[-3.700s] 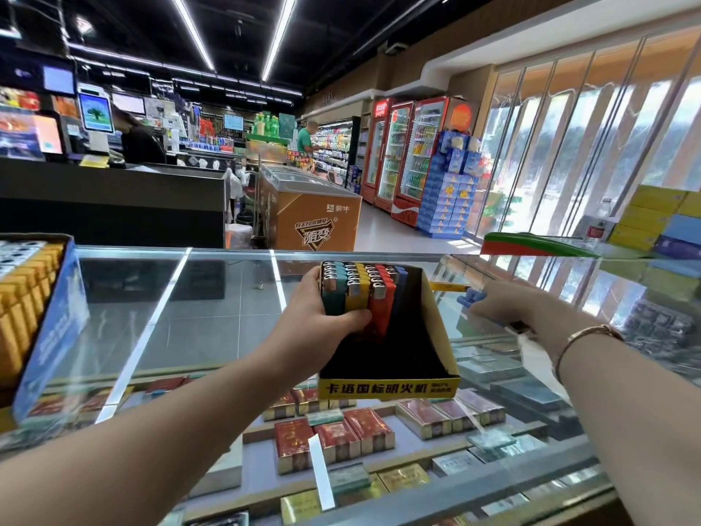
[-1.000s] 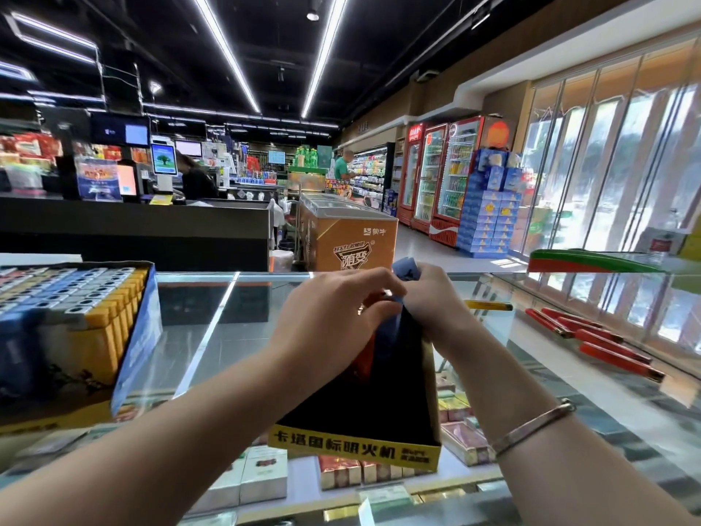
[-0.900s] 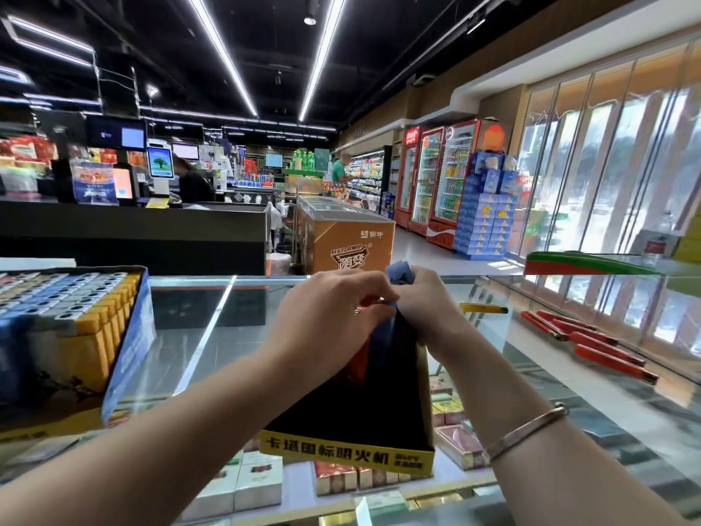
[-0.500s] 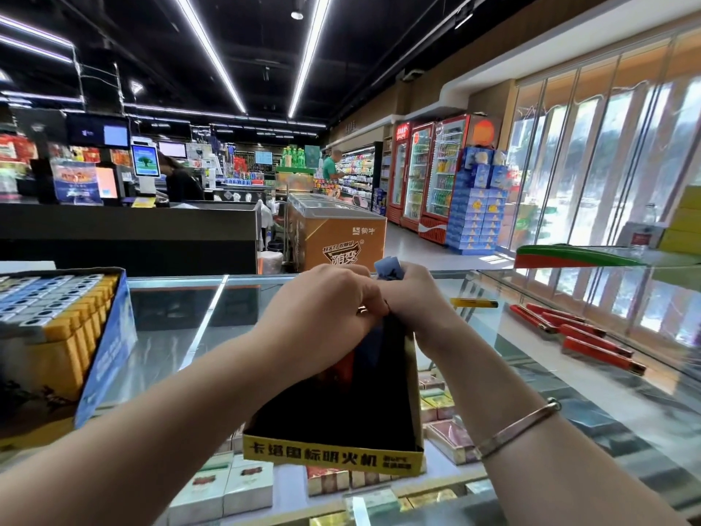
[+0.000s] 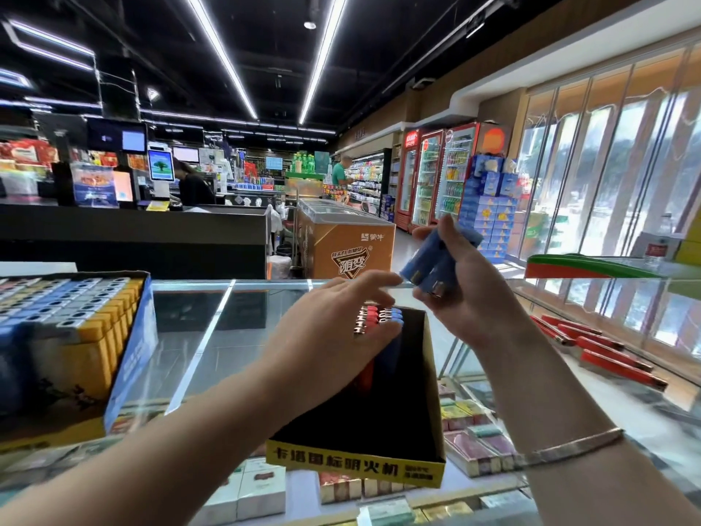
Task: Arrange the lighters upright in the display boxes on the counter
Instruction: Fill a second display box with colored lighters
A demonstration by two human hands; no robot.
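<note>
A person's two bare arms reach forward over a glass counter (image 5: 212,336) in a brightly lit shop. In the middle of the counter stands a black display box (image 5: 383,423) with a yellow front strip printed in black characters. A row of lighters (image 5: 379,320) stands upright at the box's far end – red ones and blue ones, metal tops up – while the nearer part of the box looks dark and unfilled.

The left hand (image 5: 333,336) lies over that row, its fingers fairly straight and spread, pressing on the lighter tops. The right hand (image 5: 466,294) is raised just above and to the right of the box, fingers curled round a small bundle of blue lighters (image 5: 432,263), which tilt with their metal ends pointing down and toward the camera. A thin bracelet (image 5: 569,446) circles the right wrist.

At the left edge sits a second display box (image 5: 129,358), blue-sided and packed with upright lighters – yellow ones nearest. Several red lighters (image 5: 607,358) lie flat on the counter to the right. Cigarette packs (image 5: 258,491) show under the glass.
</note>
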